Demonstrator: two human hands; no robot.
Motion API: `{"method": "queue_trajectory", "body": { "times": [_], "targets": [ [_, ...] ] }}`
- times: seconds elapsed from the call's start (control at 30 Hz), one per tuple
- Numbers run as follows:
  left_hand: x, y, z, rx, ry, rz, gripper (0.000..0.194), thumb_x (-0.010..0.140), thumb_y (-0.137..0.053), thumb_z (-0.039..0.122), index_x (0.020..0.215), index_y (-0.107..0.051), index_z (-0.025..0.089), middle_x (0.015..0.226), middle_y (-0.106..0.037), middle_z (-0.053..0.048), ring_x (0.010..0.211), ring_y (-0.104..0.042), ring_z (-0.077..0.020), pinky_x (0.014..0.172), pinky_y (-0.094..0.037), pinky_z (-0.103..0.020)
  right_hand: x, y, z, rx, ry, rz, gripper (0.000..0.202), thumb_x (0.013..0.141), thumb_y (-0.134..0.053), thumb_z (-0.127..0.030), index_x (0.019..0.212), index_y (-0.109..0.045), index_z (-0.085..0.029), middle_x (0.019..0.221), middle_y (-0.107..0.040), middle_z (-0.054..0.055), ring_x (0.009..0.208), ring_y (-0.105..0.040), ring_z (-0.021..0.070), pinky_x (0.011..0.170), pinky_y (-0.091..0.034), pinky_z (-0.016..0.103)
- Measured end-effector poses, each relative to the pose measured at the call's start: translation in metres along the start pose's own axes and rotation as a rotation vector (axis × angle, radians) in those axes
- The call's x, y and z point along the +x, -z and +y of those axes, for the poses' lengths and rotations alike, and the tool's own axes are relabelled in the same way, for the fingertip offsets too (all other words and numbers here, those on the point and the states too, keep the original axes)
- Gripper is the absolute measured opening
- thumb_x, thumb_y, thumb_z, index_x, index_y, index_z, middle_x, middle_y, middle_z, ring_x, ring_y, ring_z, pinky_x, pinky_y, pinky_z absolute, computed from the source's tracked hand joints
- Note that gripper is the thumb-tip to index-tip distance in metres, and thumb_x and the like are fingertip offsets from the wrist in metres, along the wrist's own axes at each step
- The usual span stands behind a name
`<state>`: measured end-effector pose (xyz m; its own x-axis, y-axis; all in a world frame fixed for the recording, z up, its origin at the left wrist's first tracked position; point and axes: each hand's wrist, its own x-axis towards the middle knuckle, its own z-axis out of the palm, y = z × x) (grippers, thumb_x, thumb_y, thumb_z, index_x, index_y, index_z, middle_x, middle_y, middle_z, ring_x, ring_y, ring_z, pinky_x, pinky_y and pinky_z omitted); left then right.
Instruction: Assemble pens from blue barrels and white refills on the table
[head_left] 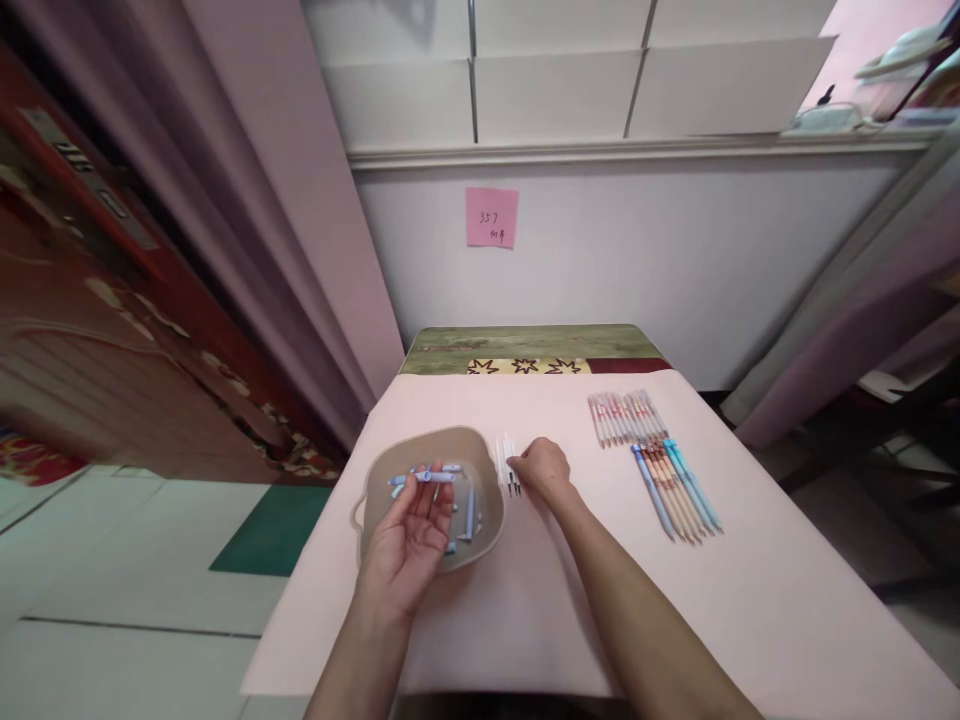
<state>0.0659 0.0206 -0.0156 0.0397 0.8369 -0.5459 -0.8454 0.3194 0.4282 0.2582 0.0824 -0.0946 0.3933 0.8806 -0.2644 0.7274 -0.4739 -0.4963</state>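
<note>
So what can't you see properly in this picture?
All in the head view:
Part of the bowl floor, and any blue pieces there: hidden behind the left hand.
Whether the right hand grips a white stick: too small to tell.
Prints on the pens: too small.
Top-right clutter: blurred, cut off by the picture's edge.

Bare hands (409, 548) — slim, tapering forearms (641, 600), likewise bare — at least where visible.

A pink handwritten note (492, 217) sticks to the white wall (600, 240), right of a purple curtain (214, 220).
</note>
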Motion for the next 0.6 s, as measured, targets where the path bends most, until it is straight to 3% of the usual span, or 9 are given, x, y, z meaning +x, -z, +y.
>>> {"method": "queue_trajectory", "body": {
  "times": [0.17,0.3,0.43,0.5,0.6],
  "targets": [
    [0.002,-0.002,-0.006,-0.026,-0.010,0.028,0.019,0.091,-0.048,0.011,0.085,-0.066,0.010,0.087,-0.073,-0.011,0.076,-0.070,-0.0178,0.065,-0.060,-0.029,0.010,0.003,-0.002,0.080,-0.009,-0.075,0.012,0.065,-0.064,-0.022,0.061,-0.070,-0.012,0.060,-0.070,0.012,0.061,-0.068,0.0211,0.056,-0.047,0.024],
    [0.001,-0.002,-0.011,-0.039,-0.002,0.035,0.018,0.090,-0.049,0.010,0.082,-0.066,0.009,0.086,-0.072,-0.012,0.075,-0.070,-0.0176,0.065,-0.060,-0.028,-0.001,0.015,0.008,0.232,0.071,-0.063,0.023,0.073,-0.056,-0.026,0.060,-0.068,-0.011,0.051,-0.066,0.009,0.055,-0.066,0.0184,0.054,-0.048,0.021],
    [-0.001,-0.002,-0.015,-0.058,0.017,0.014,0.017,0.089,-0.050,0.009,0.084,-0.066,0.009,0.088,-0.072,-0.012,0.076,-0.070,-0.0174,0.065,-0.060,-0.028,-0.045,0.035,0.010,0.501,0.195,0.073,0.037,0.092,-0.033,-0.037,0.090,-0.062,-0.012,0.076,-0.071,0.008,0.063,-0.068,0.0144,0.053,-0.051,0.021],
    [-0.002,-0.002,-0.019,-0.058,0.035,-0.004,0.016,0.089,-0.050,0.009,0.085,-0.066,0.008,0.089,-0.072,-0.013,0.076,-0.070,-0.0175,0.065,-0.060,-0.027,-0.075,0.043,0.006,0.924,0.372,0.197,0.030,0.088,-0.048,-0.043,0.090,-0.056,-0.015,0.071,-0.069,0.005,0.058,-0.067,0.0157,0.050,-0.053,0.024],
    [-0.005,-0.002,-0.027,-0.042,0.063,-0.030,0.014,0.087,-0.053,0.009,0.089,-0.066,0.006,0.092,-0.071,-0.015,0.077,-0.069,-0.0182,0.066,-0.060,-0.027,-0.111,0.044,-0.004,1.124,0.534,0.310,0.021,0.086,-0.056,-0.038,0.089,-0.055,-0.017,0.064,-0.066,0.000,0.053,-0.065,0.0139,0.050,-0.055,0.025]
  ]
}}
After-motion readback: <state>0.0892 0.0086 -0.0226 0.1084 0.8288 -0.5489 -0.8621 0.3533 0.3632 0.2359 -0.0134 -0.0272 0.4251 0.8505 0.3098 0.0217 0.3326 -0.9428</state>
